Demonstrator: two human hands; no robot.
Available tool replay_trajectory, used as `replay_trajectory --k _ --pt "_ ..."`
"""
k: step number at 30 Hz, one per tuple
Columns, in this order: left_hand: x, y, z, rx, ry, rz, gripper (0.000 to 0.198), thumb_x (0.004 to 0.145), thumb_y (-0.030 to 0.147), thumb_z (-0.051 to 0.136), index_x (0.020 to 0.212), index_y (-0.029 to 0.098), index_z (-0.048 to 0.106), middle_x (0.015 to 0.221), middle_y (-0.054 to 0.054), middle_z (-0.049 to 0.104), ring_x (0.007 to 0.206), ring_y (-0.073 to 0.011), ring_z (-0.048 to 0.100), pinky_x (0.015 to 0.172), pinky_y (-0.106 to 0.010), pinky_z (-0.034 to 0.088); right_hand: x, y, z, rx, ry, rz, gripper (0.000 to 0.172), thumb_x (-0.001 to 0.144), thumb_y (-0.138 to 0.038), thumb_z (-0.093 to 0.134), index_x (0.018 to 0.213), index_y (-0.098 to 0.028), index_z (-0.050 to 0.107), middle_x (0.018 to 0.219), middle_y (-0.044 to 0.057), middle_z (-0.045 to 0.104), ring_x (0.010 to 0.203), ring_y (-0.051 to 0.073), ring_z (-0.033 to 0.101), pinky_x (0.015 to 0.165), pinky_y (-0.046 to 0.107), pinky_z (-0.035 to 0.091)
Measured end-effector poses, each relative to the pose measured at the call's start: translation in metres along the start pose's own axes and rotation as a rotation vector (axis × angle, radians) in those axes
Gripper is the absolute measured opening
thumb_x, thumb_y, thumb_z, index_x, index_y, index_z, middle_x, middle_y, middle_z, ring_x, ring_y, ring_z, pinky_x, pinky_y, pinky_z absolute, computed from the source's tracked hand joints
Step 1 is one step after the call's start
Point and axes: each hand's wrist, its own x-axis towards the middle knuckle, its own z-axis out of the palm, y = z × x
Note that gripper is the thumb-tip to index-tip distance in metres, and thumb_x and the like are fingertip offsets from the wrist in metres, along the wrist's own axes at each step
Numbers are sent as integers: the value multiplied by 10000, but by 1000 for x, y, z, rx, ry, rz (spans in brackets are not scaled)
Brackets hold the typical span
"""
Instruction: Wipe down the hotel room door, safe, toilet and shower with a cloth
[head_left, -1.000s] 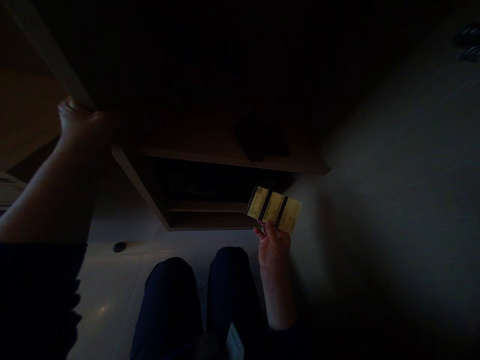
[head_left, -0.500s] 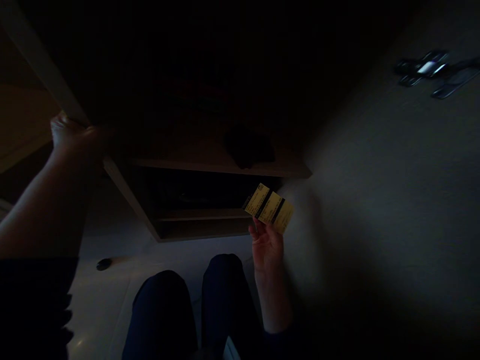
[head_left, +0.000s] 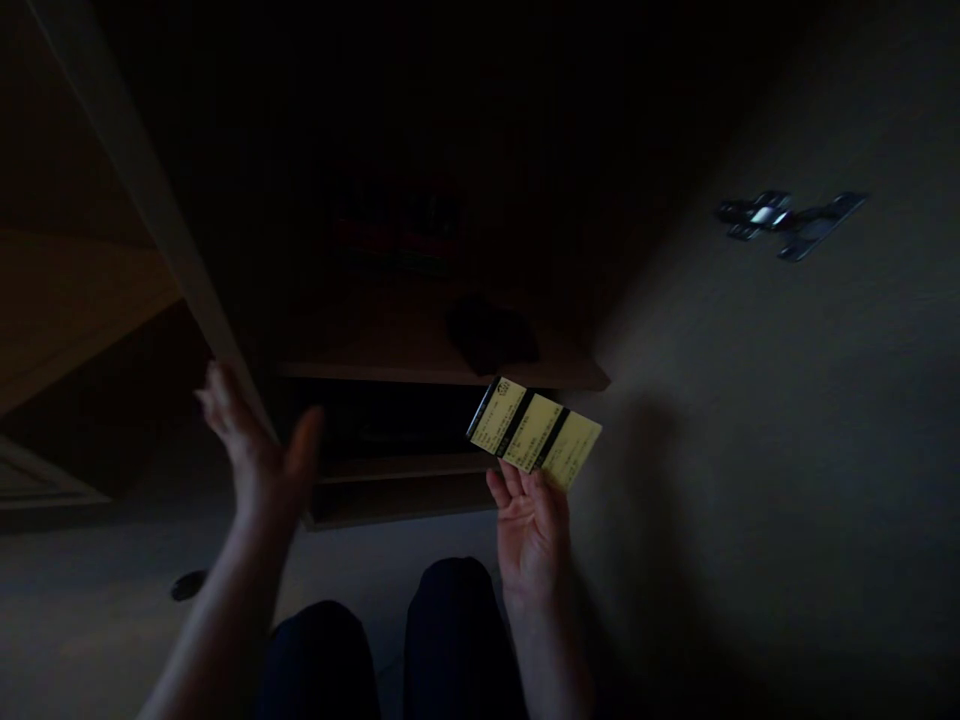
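My right hand (head_left: 531,530) pinches a flat yellow card (head_left: 536,432) by its lower edge, between thumb and fingers. Black bands and small print cover the card's face, and a dark strip runs along its left end; whether it has any thickness is hard to tell. My left hand (head_left: 259,440) is open, fingers and thumb spread, at the front edge of the cabinet's left side panel (head_left: 161,215). It grips nothing that I can see.
Inside the dark cabinet, a dark lump (head_left: 491,335) lies on a shelf (head_left: 360,350), with dim items behind. A pale door panel (head_left: 780,430) with a metal hinge (head_left: 787,220) stands at right. A small dark object (head_left: 188,585) lies on the floor at left, near my knees.
My left hand has come off the side panel higher up and moved down and right, opening. The card has tilted more toward me in my right hand. The view has shifted slightly.
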Motion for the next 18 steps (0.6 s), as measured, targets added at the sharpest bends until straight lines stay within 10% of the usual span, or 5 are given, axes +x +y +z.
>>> replay_trajectory --k 3,5,14,18 --pt "-83 30 26 -491 -527 -336 518 819 461 590 1241 161 580 1320 -128 584 1249 -274 522 1076 -423 416 -6 10 4 -35 -38 11 227 704 -367 746 889 -252 681 922 17 724 906 173 674 722 316 567" --pt "-111 44 46 -758 -658 -546 424 791 496 622 1041 160 686 1073 -110 707 1052 -257 637 949 -362 496 -12 17 8 -52 -93 25 219 731 -368 728 901 -235 689 929 33 725 908 179 674 759 330 564" --pt "-87 24 59 -920 -595 -719 370 679 496 744 704 129 700 684 -29 664 649 -112 557 632 -207 414 -14 39 -26 -335 -181 135 434 682 -294 747 1091 -215 624 1128 78 667 1043 242 616 790 385 533" --pt "-79 19 56 -901 -610 -649 408 653 531 745 655 126 696 648 -21 647 619 -96 508 623 -209 376 22 12 -54 -612 -99 -239 442 776 -337 638 1199 -223 579 1196 87 621 1077 224 587 809 368 506"
